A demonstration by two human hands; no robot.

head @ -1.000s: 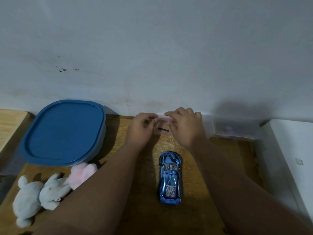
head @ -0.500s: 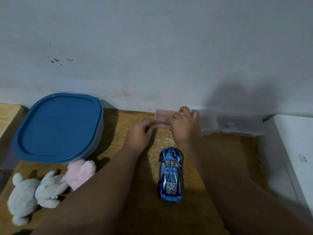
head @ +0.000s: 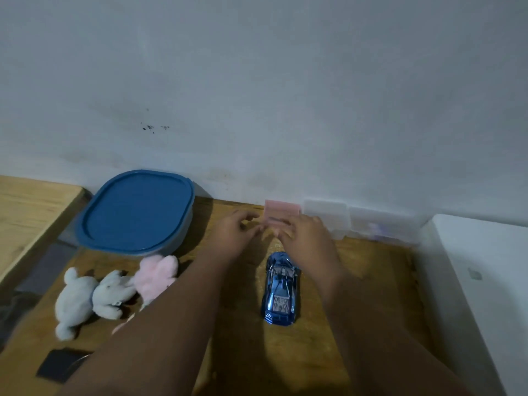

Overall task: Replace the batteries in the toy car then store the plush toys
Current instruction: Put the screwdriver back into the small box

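Note:
A shiny blue toy car (head: 281,290) stands on the wooden table (head: 371,281), nose toward the wall. Beyond it a small pink box (head: 281,209) sits against the wall with its lid raised. My right hand (head: 310,244) lies over the box's front, fingers on it. My left hand (head: 235,234) hovers just left of the box, fingers curled and apart. Whatever the box holds is hidden. Two white plush toys (head: 85,298) and a pink plush toy (head: 155,272) lie at the left, beside my left forearm.
A large container with a blue lid (head: 137,210) stands at the back left. Clear plastic boxes (head: 327,217) line the wall right of the pink box. A white surface (head: 485,281) borders the table's right side. A dark flat piece (head: 60,364) lies near the front left.
The pink box's lid has swung up against the wall. My left hand has come slightly off the box. The camera has shifted, showing more table.

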